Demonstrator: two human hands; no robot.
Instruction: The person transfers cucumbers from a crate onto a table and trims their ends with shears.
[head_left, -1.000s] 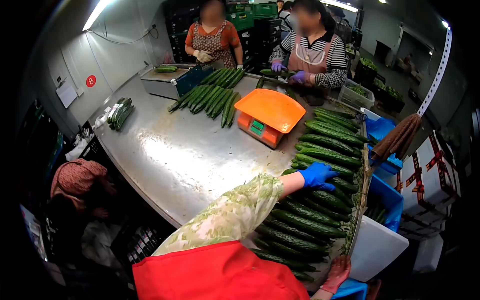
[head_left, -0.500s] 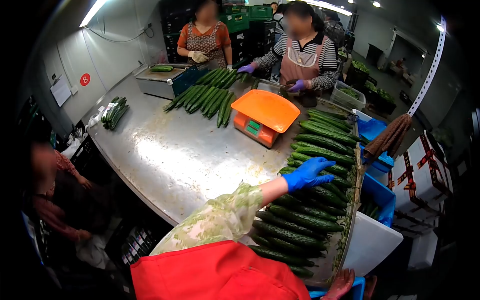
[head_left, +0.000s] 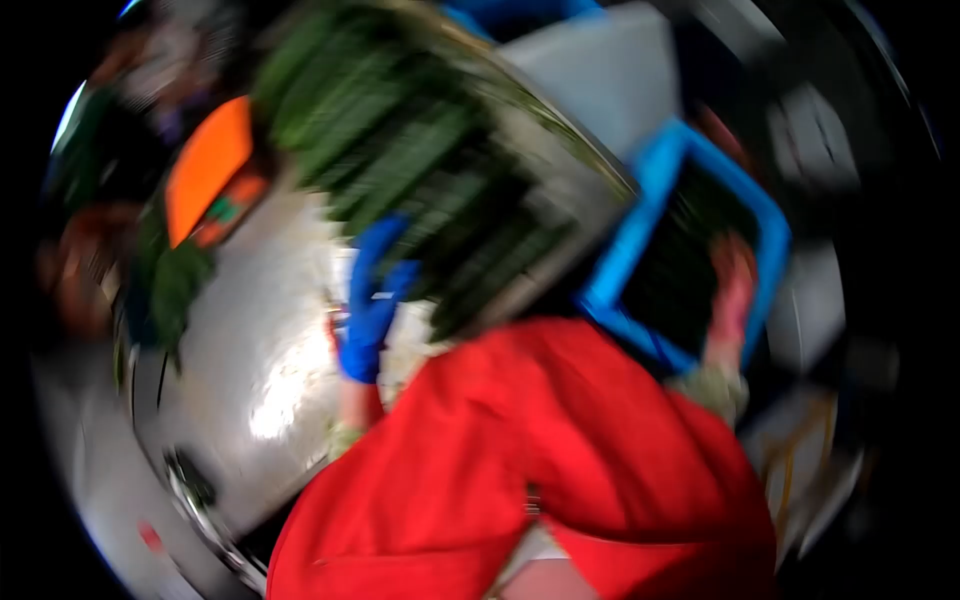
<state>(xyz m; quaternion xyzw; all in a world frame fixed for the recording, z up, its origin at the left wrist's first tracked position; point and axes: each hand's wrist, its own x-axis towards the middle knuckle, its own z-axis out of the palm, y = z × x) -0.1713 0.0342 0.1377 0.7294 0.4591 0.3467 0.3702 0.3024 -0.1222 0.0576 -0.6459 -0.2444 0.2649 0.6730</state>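
Motion blurs the whole head view. My left hand (head_left: 372, 305), in a blue glove, is over the metal table (head_left: 250, 370) at the near end of a row of dark green cucumbers (head_left: 400, 150). Its fingers look apart, with nothing visible in them. On my other side, my right hand (head_left: 733, 285), in a pinkish-red glove, reaches over a blue crate (head_left: 775, 235). Dark green contents, too smeared to name surely, lie inside the crate. The right fingers are too blurred to read.
An orange weighing scale (head_left: 212, 170) stands on the table at the upper left, with more green produce (head_left: 175, 285) near it. Beyond the cucumbers, a white box (head_left: 610, 70) adjoins the table edge. Blurred people are at the upper left.
My view has swung down and to the right, bringing the blue crate into sight. My left hand is now at the cucumbers' near ends instead of over them; my right hand is over the crate.
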